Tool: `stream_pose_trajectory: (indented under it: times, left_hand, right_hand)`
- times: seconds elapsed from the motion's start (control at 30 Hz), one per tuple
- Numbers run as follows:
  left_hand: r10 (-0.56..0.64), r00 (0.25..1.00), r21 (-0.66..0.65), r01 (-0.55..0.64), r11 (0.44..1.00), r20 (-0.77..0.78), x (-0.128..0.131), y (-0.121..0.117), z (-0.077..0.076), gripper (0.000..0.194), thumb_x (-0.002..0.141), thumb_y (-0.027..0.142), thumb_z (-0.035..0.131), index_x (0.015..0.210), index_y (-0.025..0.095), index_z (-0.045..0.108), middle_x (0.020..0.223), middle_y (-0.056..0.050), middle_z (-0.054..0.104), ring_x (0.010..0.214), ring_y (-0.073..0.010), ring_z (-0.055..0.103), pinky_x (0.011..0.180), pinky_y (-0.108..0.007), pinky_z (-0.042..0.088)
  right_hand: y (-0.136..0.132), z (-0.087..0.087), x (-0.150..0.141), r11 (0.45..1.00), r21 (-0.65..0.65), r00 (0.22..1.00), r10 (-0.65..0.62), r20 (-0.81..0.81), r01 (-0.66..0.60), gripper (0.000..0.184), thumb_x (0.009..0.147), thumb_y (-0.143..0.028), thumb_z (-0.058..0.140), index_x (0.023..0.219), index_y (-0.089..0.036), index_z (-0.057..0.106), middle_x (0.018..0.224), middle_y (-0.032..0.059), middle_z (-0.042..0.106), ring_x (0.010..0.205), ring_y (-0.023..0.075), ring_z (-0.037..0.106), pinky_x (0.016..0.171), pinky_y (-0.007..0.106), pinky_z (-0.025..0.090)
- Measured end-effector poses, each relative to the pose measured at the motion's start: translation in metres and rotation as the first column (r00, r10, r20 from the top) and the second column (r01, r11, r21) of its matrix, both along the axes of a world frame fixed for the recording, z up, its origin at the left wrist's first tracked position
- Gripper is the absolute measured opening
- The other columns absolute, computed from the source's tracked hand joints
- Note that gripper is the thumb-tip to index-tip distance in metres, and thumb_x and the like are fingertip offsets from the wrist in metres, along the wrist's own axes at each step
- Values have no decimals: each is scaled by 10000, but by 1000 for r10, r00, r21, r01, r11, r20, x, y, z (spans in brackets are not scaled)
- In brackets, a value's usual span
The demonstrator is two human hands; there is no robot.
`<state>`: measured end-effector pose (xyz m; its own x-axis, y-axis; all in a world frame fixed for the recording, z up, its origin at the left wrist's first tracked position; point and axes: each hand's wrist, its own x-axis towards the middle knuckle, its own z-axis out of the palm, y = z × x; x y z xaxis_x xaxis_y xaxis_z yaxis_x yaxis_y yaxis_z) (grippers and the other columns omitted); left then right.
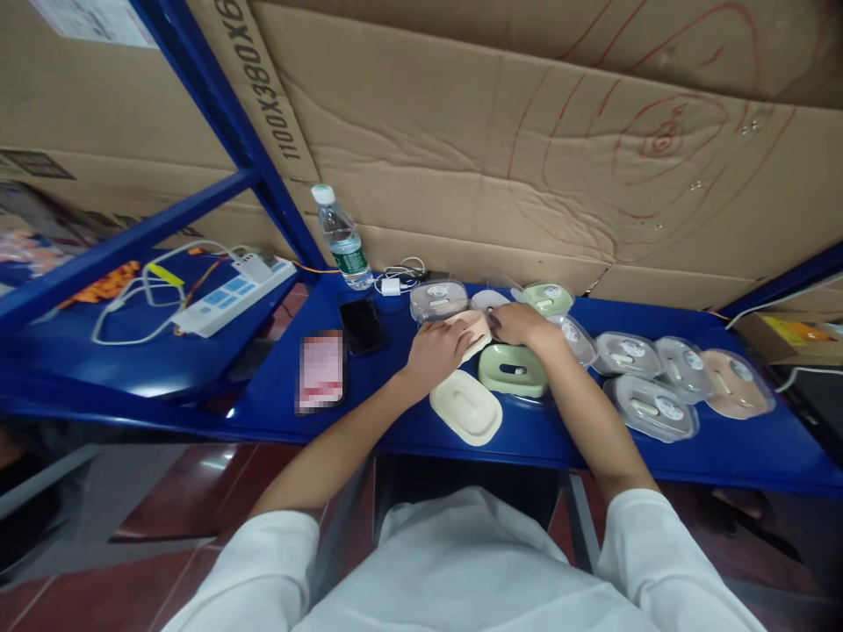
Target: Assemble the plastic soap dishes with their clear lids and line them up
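Observation:
My left hand (435,355) is closed round a peach plastic dish (477,330), shaped like a soap dish and tilted, its fingers over the top. At that dish's right end, my right hand (522,323) has its fingers curled in; what they pinch is hidden. Just below the hands sits a green dish (495,377) with an oval slot in it. A cream oval piece (466,407) with a raised rim lies flat by the table's front edge. Behind my hands is a grey-white dish (491,301) with a clear cover, partly hidden.
Several clear-lidded dishes (655,408) stand on the right of the blue table (408,432); others line the back. To the left are a water bottle (346,241), a black phone (362,325), a blurred pink-screened device (320,373) and a power strip (230,300). Cardboard (428,132) walls the back.

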<state>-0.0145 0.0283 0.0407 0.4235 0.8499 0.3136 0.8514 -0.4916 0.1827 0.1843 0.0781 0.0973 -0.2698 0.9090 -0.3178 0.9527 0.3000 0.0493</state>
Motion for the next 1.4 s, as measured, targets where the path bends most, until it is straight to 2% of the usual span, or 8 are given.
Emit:
stream_pose_trajectory:
  times: [0.37,0.47,0.57,0.67,0.83,1.07,1.23,1.4]
  left_hand:
    - [-238,959,85,227,970,153,6,0,-18,283,1111,387,543,1265,220,711,1247,-88,792,1178,-214,746,1023,-328,566]
    - [-242,950,132,218,967,200,-4,8,-10,315,1115,403,501,1259,226,717,1324,-104,761,1274,-214,696,1116,-346,532]
    - [-113,946,147,71,987,304,-26,34,6,396,1122,372,407,1327,176,683,1383,-175,717,1362,-280,629,1207,-471,460]
    - [42,898,3,-48,999,438,-47,63,22,400,1071,416,497,1309,154,684,1320,-190,741,1276,-316,674,1134,-493,510]
    - [-87,884,-103,150,983,460,-43,76,30,434,1079,529,495,1171,182,741,1075,-90,817,958,-218,763,870,-317,601]
    - [-185,870,-86,251,964,456,-34,77,15,505,1116,543,381,1255,193,719,1258,-112,775,1047,-208,742,926,-335,602]
    - [-80,924,-84,119,989,373,-64,100,-13,505,983,482,654,1393,186,673,1587,-174,572,1509,-358,491,1282,-568,351]
    - [-27,946,-138,75,988,324,-72,111,-32,704,900,512,781,1496,187,594,1630,-166,539,1545,-333,465,1298,-502,356]
  right_hand:
    - [10,8,27,1000,13,993,-20,-113,22,468,1086,-299,475,1518,-165,598,1489,196,679,1388,329,637,1149,438,439]
    - [11,7,25,1000,-13,990,-28,-138,27,451,1054,-302,555,1474,-157,634,1434,190,716,1297,316,694,1069,374,487]
    - [8,15,29,999,15,981,-29,-194,32,402,1079,-312,537,1420,-136,656,1412,193,726,1258,298,711,1017,323,498]
    - [1,33,43,995,95,961,-10,-277,38,411,1137,-324,399,1415,-131,633,1442,191,706,1292,287,684,1052,329,481]
    - [-12,57,68,971,232,863,61,-502,66,470,1165,-381,280,1319,-173,672,1390,124,742,1265,243,681,1092,331,472]
    - [-15,63,76,960,257,849,40,-527,114,453,1126,-295,317,1240,-155,733,1287,123,786,1194,244,707,1052,326,480]
    - [-3,48,69,974,219,889,43,-455,65,430,1131,-318,367,1230,-169,759,1304,113,789,1209,242,720,1029,294,481]
    - [14,28,64,955,277,914,16,-406,107,414,1120,-279,384,1278,-175,753,1337,119,778,1251,252,711,1058,318,491]
